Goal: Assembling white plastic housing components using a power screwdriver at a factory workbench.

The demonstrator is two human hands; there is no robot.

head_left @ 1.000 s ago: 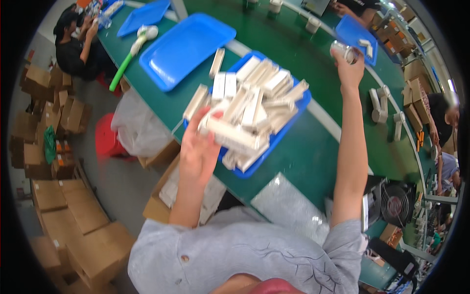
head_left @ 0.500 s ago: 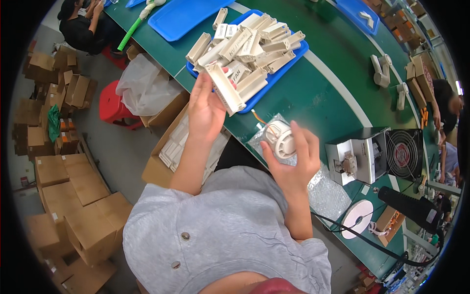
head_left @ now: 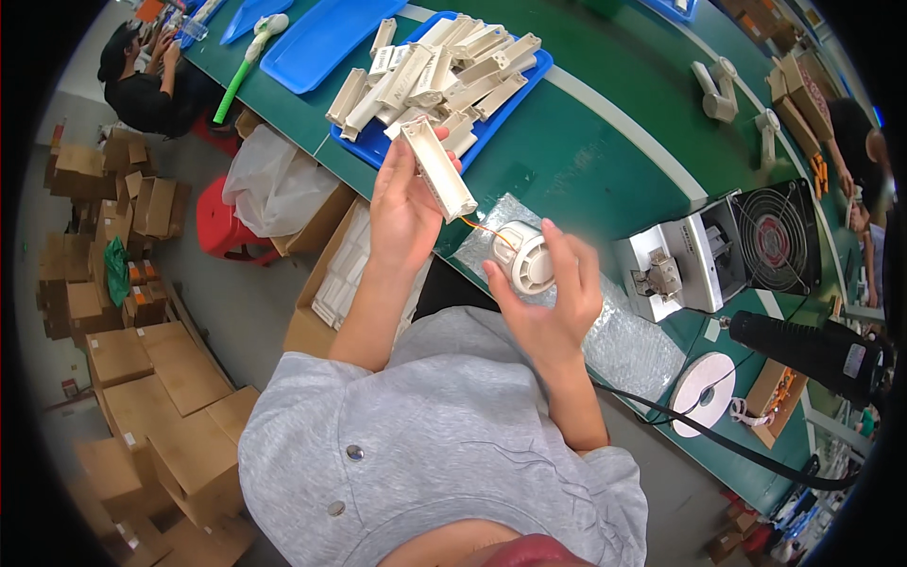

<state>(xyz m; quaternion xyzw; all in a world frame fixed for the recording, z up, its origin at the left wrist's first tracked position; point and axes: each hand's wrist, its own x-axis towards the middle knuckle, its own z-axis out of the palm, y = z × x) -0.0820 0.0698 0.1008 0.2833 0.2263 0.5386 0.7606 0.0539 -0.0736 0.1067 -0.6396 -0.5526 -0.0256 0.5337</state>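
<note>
My left hand [head_left: 404,215] grips a long, hollow white plastic handle shell [head_left: 437,175], held tilted with its open side up. Between the thumb and fingers of my right hand [head_left: 559,312] is a round white motor housing [head_left: 521,259] with slots in its face. Thin coloured wires [head_left: 484,228] run from the housing to the lower end of the shell; whether their tip is inside the shell I cannot tell. Beyond my left hand, a blue tray [head_left: 544,64] carries a heap of similar white shells [head_left: 444,71]. Bubble wrap [head_left: 631,354] lies under and beside my right hand.
To the right stand a white device with a black fan [head_left: 770,238], a black hand tool [head_left: 789,345] with its cable, and a tape reel [head_left: 704,395]. Another blue tray [head_left: 321,47] is farther left. Cartons [head_left: 179,406] and a red stool [head_left: 227,222] occupy the left floor.
The motor housing and my right hand have come closer to the shell, and the wires now reach its lower end. The whole view has shifted slightly.
</note>
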